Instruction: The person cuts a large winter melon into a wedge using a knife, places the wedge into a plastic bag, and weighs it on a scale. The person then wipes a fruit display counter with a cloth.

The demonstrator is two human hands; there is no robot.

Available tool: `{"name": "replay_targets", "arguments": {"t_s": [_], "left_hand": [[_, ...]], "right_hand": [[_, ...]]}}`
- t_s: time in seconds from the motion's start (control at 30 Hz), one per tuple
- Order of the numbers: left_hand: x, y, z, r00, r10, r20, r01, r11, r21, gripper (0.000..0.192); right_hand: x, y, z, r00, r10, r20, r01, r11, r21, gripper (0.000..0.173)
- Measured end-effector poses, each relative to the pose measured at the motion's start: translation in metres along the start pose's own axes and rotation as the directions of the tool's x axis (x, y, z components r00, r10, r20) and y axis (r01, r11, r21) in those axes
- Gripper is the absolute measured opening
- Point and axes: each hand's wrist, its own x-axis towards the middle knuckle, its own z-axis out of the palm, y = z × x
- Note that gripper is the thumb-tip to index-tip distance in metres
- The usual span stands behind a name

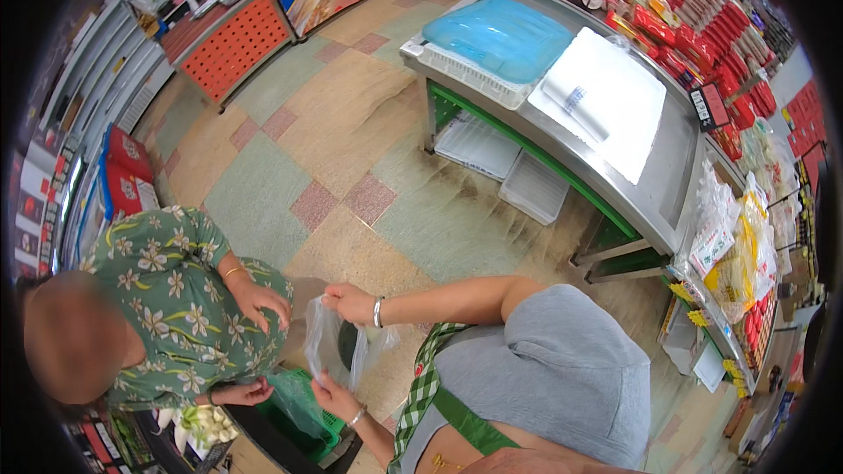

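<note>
A clear plastic bag point(318, 336) is stretched between my two hands, its mouth spread wide. The fingers of my right hand point(350, 304) pinch its upper rim; a silver bracelet circles that wrist. Lower down, my left hand point(336, 399) grips the opposite edge. Through the film shows a dark green rounded thing point(346, 345) with a pale part beside it, possibly a piece of produce; most of it is hidden. Just below and left of the bag is a green plastic basket point(326, 438) with thin clear film point(290, 395) over it.
Facing me, a person in a floral dress point(178, 296) has one hand point(263, 306) near the bag and another point(245, 393) by the basket. White radishes point(181, 434) lie below. A metal table point(678, 201) holds blue film point(497, 36) and a white foam board point(609, 92).
</note>
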Motion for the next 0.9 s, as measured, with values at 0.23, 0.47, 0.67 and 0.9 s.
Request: {"name": "replay_targets", "arguments": {"t_s": [0.23, 0.47, 0.67, 0.9], "left_hand": [[-0.086, 0.022, -0.010, 0.936, -0.250, -0.247, 0.194, 0.953, -0.231, 0.010], [-0.165, 0.002, -0.005, 0.746, -0.100, -0.658, 0.248, 0.959, 0.135, 0.011], [-0.245, -0.049, -0.003, 0.441, -0.163, -0.882, 0.477, 0.876, 0.077, 0.012], [-0.308, -0.062, -0.010, 0.244, -0.488, -0.838, 0.407, 0.836, -0.368, 0.015]], "right_hand": [[-0.038, 0.063, -0.033, 0.991, 0.105, 0.080, -0.108, 0.994, 0.032, 0.019], [-0.061, 0.148, -0.031, 0.839, 0.369, 0.399, -0.415, 0.909, 0.032, 0.016], [-0.085, 0.147, 0.009, 0.457, 0.386, 0.801, -0.218, 0.922, -0.320, 0.020], [-0.156, 0.147, 0.090, -0.097, 0.400, 0.911, 0.001, 0.916, -0.402, 0.022]]}}
